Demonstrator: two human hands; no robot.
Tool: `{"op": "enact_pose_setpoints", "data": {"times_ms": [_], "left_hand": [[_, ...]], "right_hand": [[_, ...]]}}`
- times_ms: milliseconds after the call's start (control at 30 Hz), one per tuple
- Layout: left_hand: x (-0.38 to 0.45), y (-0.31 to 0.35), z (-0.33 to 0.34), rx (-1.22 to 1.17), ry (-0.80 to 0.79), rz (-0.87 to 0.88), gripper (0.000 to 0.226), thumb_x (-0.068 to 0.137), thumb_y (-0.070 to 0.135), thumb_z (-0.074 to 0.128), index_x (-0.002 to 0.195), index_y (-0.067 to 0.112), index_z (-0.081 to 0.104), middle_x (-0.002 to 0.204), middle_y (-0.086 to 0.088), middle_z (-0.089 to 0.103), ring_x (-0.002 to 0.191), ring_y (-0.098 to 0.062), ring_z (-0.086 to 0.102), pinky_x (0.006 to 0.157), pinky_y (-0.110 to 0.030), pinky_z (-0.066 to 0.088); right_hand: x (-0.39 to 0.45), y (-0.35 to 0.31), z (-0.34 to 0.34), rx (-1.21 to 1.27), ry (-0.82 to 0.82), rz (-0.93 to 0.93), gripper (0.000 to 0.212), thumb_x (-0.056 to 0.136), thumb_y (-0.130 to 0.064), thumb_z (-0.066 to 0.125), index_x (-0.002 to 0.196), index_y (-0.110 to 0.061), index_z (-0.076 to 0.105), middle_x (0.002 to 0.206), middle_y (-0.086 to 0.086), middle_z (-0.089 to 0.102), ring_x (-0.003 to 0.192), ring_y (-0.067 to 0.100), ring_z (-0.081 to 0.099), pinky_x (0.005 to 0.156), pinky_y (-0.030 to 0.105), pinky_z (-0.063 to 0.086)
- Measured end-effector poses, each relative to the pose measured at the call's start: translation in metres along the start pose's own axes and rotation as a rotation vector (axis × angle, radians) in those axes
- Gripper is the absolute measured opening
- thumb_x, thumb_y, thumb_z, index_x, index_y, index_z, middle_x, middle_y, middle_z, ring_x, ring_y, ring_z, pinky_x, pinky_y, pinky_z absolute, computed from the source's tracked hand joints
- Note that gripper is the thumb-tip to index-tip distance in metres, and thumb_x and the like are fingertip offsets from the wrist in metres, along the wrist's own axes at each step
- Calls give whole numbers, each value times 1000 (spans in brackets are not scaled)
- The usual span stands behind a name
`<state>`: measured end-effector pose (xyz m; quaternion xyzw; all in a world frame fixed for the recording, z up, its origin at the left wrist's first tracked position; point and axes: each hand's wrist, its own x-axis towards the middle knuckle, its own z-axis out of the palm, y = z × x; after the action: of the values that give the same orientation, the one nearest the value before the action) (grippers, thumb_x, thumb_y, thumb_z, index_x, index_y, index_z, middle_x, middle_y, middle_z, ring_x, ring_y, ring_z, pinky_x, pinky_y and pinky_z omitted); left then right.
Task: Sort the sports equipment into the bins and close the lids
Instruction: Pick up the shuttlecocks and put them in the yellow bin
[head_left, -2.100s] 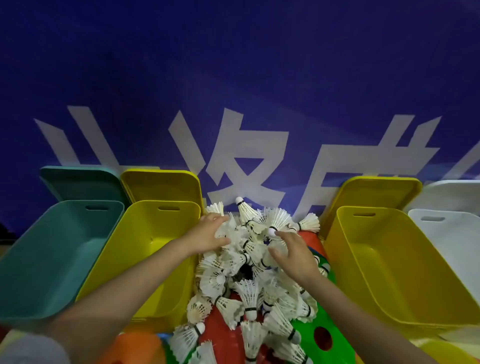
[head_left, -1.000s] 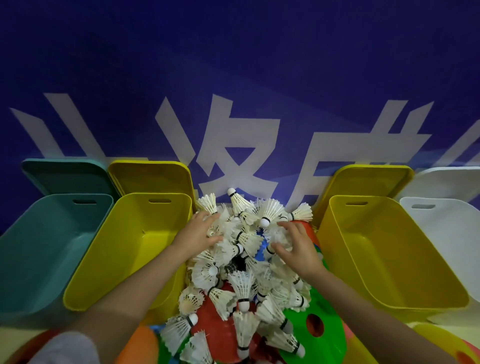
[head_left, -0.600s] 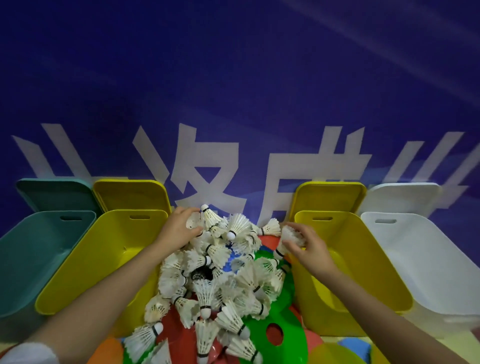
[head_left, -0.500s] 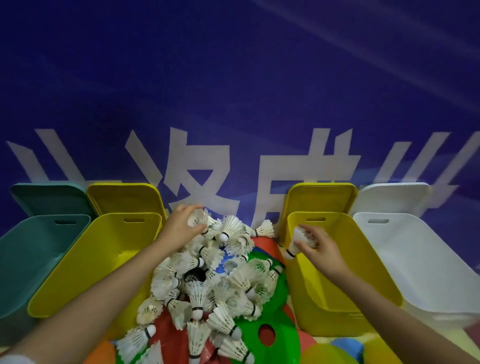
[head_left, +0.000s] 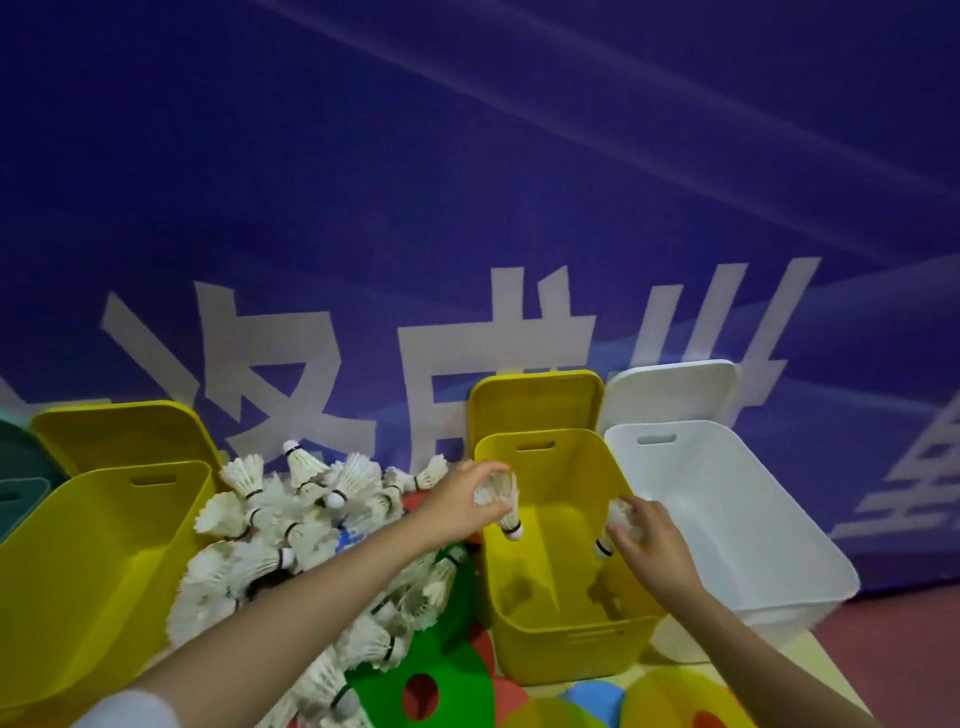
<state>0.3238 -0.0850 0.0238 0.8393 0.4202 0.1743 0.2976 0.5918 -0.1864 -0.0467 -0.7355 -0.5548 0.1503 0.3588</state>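
A heap of white feather shuttlecocks (head_left: 291, 540) lies between two yellow bins. My left hand (head_left: 457, 506) reaches across the heap and is shut on a shuttlecock (head_left: 505, 501), cork down, over the near-left rim of the right yellow bin (head_left: 566, 644). My right hand (head_left: 647, 543) is over the same bin near its right wall, shut on another shuttlecock (head_left: 613, 525). That bin looks bare inside. Its yellow lid (head_left: 535, 400) leans upright behind it.
A left yellow bin (head_left: 78, 571) with its lid (head_left: 119, 431) stands beside the heap; a teal bin (head_left: 15, 499) shows at the far left. A white bin (head_left: 727, 525) and white lid (head_left: 670, 389) stand on the right. Coloured flat cones (head_left: 421, 686) lie in front. A blue banner wall is behind.
Both hands lifted a shuttlecock from the heap and moved right; they are now over the right yellow bin. The view has swung to the right.
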Motion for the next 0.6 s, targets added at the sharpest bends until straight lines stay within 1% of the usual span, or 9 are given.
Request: {"op": "enact_pose_setpoints", "data": {"times_ms": [100, 200, 300, 433, 600], "left_hand": [[29, 10, 42, 36, -123, -15, 50, 89, 40, 62, 135, 31, 45, 126, -3, 48, 118, -16, 47, 96, -28, 39], [51, 10, 74, 104, -205, -43, 52, 90, 39, 59, 138, 27, 43, 128, -6, 47, 118, -20, 48, 94, -27, 39], [66, -9, 102, 182, -278, -107, 54, 90, 40, 59, 139, 23, 43, 129, -9, 48, 120, -23, 48, 94, -27, 38], [79, -32, 133, 293, -421, -176, 57, 89, 43, 59, 139, 23, 41, 128, -11, 46, 117, -27, 49, 95, -31, 39], [94, -42, 161, 382, -501, -187, 56, 90, 45, 56, 140, 25, 39, 132, -12, 46, 121, -30, 49, 97, -34, 41]], "right_hand": [[-8, 19, 6, -23, 9, -11, 43, 91, -30, 61, 130, -16, 51, 119, 5, 56, 103, 20, 57, 81, 24, 41], [-8, 24, 10, -51, -2, -52, 45, 90, -34, 58, 130, -18, 50, 119, 3, 54, 106, 21, 56, 84, 27, 43], [-7, 26, 9, -42, 25, -43, 49, 91, -38, 55, 135, -19, 46, 123, 1, 52, 106, 18, 55, 86, 25, 43], [-7, 29, 12, -86, 36, -61, 52, 92, -41, 50, 138, -19, 43, 125, 2, 51, 113, 19, 51, 89, 29, 44], [-7, 29, 13, -120, 37, -64, 52, 93, -42, 50, 139, -18, 43, 125, 2, 51, 115, 18, 50, 91, 27, 42]]}}
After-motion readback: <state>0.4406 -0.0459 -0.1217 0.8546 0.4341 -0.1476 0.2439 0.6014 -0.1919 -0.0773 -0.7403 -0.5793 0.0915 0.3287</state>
